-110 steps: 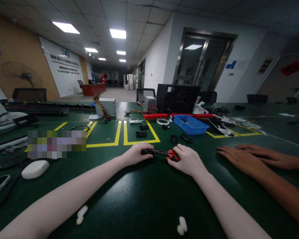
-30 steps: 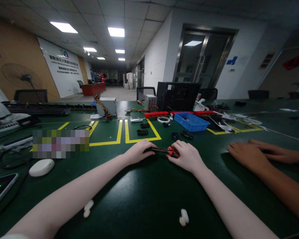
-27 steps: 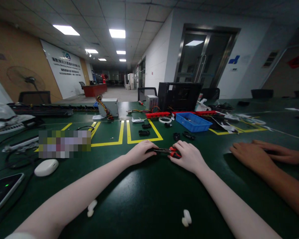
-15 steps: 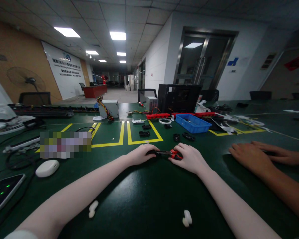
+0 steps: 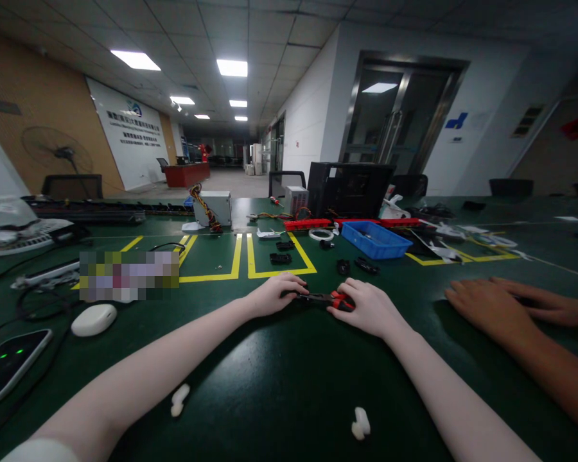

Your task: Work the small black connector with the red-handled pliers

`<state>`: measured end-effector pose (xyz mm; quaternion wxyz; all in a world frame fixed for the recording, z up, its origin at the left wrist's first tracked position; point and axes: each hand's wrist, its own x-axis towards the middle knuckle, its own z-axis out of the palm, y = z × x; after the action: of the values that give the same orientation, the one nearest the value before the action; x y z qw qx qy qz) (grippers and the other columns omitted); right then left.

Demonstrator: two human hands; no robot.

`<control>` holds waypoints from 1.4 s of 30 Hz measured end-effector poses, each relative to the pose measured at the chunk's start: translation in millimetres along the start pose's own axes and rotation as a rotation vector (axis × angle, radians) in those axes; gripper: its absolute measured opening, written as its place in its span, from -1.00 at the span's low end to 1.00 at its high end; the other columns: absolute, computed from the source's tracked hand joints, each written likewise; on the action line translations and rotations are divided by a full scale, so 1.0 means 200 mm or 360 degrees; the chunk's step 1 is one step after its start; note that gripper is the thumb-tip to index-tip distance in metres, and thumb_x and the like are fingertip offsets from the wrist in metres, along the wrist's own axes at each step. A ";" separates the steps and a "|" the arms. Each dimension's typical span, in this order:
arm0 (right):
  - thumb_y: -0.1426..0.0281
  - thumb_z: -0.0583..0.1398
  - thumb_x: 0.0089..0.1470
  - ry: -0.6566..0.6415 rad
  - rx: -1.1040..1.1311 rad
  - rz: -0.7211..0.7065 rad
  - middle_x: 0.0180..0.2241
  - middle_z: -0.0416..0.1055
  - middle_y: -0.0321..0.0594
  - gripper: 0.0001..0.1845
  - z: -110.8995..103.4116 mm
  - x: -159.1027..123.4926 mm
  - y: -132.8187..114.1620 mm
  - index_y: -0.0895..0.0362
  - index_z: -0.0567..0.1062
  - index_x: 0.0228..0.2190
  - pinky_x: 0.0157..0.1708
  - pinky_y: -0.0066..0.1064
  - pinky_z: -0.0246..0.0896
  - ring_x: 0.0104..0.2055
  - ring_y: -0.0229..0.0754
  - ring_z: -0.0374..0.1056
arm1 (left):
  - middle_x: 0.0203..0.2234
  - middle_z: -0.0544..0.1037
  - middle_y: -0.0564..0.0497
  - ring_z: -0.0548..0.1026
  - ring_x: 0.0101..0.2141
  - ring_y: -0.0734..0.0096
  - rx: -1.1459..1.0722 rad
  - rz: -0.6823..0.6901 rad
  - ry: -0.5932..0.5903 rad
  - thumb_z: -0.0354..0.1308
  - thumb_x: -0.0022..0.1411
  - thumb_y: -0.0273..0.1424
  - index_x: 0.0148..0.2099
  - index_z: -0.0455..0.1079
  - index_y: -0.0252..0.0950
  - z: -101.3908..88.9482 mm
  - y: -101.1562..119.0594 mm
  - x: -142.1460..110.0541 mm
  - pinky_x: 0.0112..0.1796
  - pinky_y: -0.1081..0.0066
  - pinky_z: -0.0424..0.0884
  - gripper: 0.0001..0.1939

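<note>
My right hand (image 5: 368, 307) is wrapped around the red and black handles of a pair of pliers (image 5: 322, 298) just above the green table. The jaws point left, toward my left hand (image 5: 275, 294). There, my left fingers are closed by the tip on something small and dark, mostly hidden by the fingers. Beyond my hands lie a black connector piece (image 5: 280, 258) inside a yellow taped outline and two more small black parts (image 5: 343, 266) to the right. Two white earbuds rest near me, one (image 5: 180, 399) by my left forearm and one (image 5: 361, 422) between my arms.
Another person's hands (image 5: 491, 301) rest on the table at the right. A blue tray (image 5: 376, 247) stands beyond my right hand, with a black case (image 5: 349, 191) behind it. Cables, a white earbud case (image 5: 94, 319) and a device with green lights (image 5: 14, 367) are at left.
The whole view has shifted slightly. My left hand's fingers have moved a little at the pliers' tip; my right hand keeps its hold on the pliers.
</note>
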<state>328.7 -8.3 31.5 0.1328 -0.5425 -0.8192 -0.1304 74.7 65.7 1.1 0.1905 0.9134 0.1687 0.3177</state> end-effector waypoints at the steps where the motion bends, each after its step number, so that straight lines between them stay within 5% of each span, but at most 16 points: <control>1: 0.03 0.16 0.02 -0.0004 0.0003 0.0001 -0.33 0.38 -0.22 -0.63 0.00 0.00 0.00 0.09 0.44 -0.36 -0.38 -0.37 0.14 -0.36 -0.19 0.32 | -0.02 0.48 -0.11 0.42 0.03 0.31 -0.0012 0.0012 -0.0002 0.02 0.20 -0.64 -0.03 0.47 -0.29 0.00 0.00 0.00 0.10 0.23 0.31 -0.65; 10: 0.05 0.19 -0.01 0.0022 0.0061 -0.0052 -0.31 0.39 -0.21 -0.64 0.00 0.00 0.01 0.08 0.45 -0.34 -0.36 -0.35 0.16 -0.32 -0.16 0.32 | -0.09 0.53 -0.11 0.44 0.03 0.20 -0.0105 0.0024 -0.0052 0.26 0.15 -0.38 -0.08 0.43 -0.31 -0.01 0.02 0.00 0.08 0.19 0.31 -0.73; 24: 0.04 0.18 0.02 -0.0011 0.0061 -0.0063 -0.33 0.39 -0.23 -0.64 0.01 0.00 0.00 0.08 0.45 -0.34 -0.39 -0.37 0.15 -0.35 -0.18 0.32 | -0.11 0.50 -0.17 0.45 -0.03 0.19 -0.0211 -0.0022 -0.0070 0.34 0.08 -0.35 -0.24 0.43 -0.35 0.01 0.01 0.02 0.01 0.21 0.34 -0.76; 31: 0.10 0.21 -0.01 0.0150 0.0001 -0.0098 -0.28 0.41 -0.20 -0.67 -0.01 -0.01 0.01 0.09 0.44 -0.31 -0.32 -0.34 0.15 -0.30 -0.15 0.33 | -0.04 0.44 -0.17 0.42 0.00 0.17 -0.0234 -0.0097 -0.0089 0.36 0.04 -0.40 -0.27 0.44 -0.34 -0.01 0.02 0.03 0.04 0.17 0.30 -0.79; 42: 0.08 0.19 0.01 0.0015 -0.0018 -0.0123 -0.30 0.39 -0.21 -0.67 0.01 -0.01 0.02 0.08 0.44 -0.33 -0.36 -0.35 0.15 -0.34 -0.17 0.31 | 0.02 0.42 -0.18 0.39 0.05 0.19 -0.0225 -0.0075 -0.0180 0.32 0.10 -0.38 -0.25 0.41 -0.33 -0.03 0.03 0.03 0.06 0.18 0.28 -0.80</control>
<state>333.6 -7.7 29.1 0.1286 -0.5106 -0.8381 -0.1426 76.4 64.5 10.2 0.2712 0.9099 0.1564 0.2722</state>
